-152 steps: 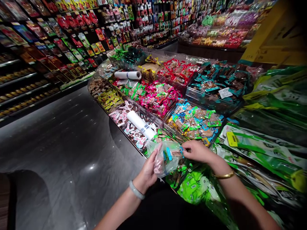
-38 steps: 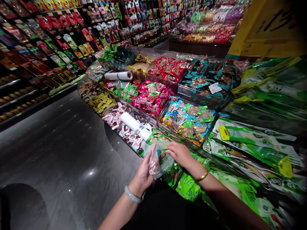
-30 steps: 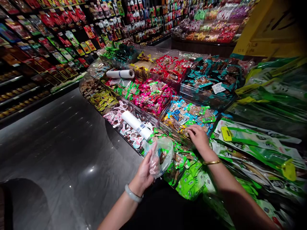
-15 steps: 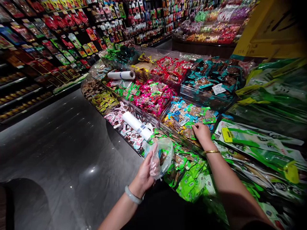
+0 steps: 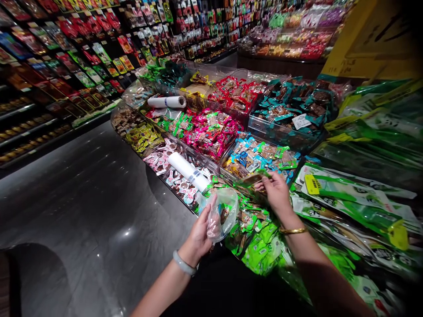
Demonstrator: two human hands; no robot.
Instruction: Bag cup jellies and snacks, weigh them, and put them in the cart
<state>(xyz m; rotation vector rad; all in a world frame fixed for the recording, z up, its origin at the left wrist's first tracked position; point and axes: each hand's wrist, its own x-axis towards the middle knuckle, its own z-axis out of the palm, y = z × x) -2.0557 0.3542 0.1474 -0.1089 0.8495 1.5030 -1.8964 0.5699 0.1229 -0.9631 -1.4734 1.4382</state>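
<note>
My left hand (image 5: 200, 233) is closed on a clear plastic bag (image 5: 229, 215), whose mouth is spread and faces up. Through the film some green and brown packets show, but I cannot tell which lie inside. My right hand (image 5: 276, 196) pinches a small green and brown snack packet (image 5: 253, 179), slightly blurred, just above the front edge of a bin of blue, green and yellow packets (image 5: 251, 154). Below it lie green snack packets (image 5: 254, 215) in the front bin. The bag and the held packet are apart.
A white roll of plastic bags (image 5: 188, 171) lies on pink and white packets; another roll (image 5: 167, 102) rests farther back. Bins of pink packets (image 5: 211, 134) and teal packets (image 5: 294, 103) have clear walls. Large green pouches (image 5: 357, 189) stand at right. Grey floor (image 5: 99, 220) stretches left.
My right hand has lifted a packet out of the blue and green bin and moved toward me and slightly left. My left hand and the bag have barely moved.
</note>
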